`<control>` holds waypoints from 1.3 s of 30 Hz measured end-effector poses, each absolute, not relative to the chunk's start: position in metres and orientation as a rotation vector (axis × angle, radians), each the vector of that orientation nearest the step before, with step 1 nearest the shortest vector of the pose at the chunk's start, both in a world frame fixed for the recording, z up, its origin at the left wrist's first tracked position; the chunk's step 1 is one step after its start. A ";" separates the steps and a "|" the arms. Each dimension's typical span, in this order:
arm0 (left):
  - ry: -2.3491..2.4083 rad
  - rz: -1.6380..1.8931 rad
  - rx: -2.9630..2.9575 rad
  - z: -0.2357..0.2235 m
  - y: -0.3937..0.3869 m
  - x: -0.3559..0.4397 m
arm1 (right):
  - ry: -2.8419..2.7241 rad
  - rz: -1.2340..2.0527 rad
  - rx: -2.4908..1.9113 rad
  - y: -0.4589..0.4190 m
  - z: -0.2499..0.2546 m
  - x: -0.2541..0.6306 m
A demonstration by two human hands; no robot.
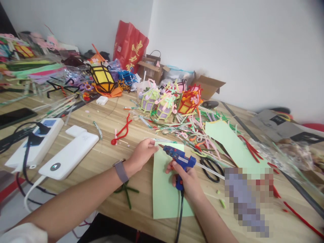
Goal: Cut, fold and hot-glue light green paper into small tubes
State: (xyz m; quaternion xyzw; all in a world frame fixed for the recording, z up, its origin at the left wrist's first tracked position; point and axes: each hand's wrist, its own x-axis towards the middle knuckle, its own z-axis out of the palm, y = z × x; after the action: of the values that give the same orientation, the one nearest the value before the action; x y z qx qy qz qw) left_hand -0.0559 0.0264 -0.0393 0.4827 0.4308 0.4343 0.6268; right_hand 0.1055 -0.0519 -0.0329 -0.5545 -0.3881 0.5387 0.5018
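My right hand [188, 177] is wrapped round the grip of a blue hot glue gun [177, 155], its nozzle pointing left. A clear glue stick [211, 171] sticks out of its back and a black cord hangs from the handle. My left hand [141, 157], with a watch on the wrist, is closed just left of the nozzle, fingertips pressed together. What it pinches is hidden. Beneath both hands lies a sheet of light green paper [162, 199]. Black-handled scissors [212, 170] rest right of the glue gun. A dark green pipe-cleaner piece [128, 192] lies under my left forearm.
A white power bank [68, 157] and a power strip [35, 145] sit at the left. Small pipe-cleaner lanterns [165, 103] stand behind a heap of scraps [187, 131]. Another green sheet [222, 135] lies right. A red bag [129, 47] and cardboard boxes [206, 87] are at the back.
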 end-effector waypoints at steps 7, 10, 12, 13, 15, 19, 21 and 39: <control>1.004 0.989 1.187 -0.038 0.023 -0.054 | -0.954 1.253 -1.352 -0.052 -0.033 0.104; 1.013 0.978 1.219 -0.039 0.023 -0.054 | -0.928 1.242 -1.352 -0.052 -0.031 0.102; 1.016 0.967 1.230 -0.040 0.023 -0.054 | -0.913 1.239 -1.364 -0.052 -0.030 0.101; 1.015 0.961 1.235 -0.041 0.023 -0.054 | -0.909 1.243 -1.375 -0.053 -0.029 0.101; 1.017 0.953 1.244 -0.043 0.023 -0.053 | -0.903 1.251 -1.399 -0.053 -0.028 0.100; 1.023 0.946 1.252 -0.044 0.023 -0.053 | -0.881 1.244 -1.428 -0.052 -0.027 0.100; 1.024 0.953 1.249 -0.044 0.023 -0.053 | -0.863 1.237 -1.440 -0.052 -0.026 0.099; 1.005 0.959 1.230 -0.043 0.022 -0.053 | -0.866 1.237 -1.540 -0.053 -0.023 0.097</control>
State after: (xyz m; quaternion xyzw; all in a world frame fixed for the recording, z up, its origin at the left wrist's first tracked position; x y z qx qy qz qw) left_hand -0.0530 0.0221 -0.0426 0.5305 0.4336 0.4135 0.5997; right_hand 0.0966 -0.0530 -0.0231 -0.6293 -0.3537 0.5053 0.4728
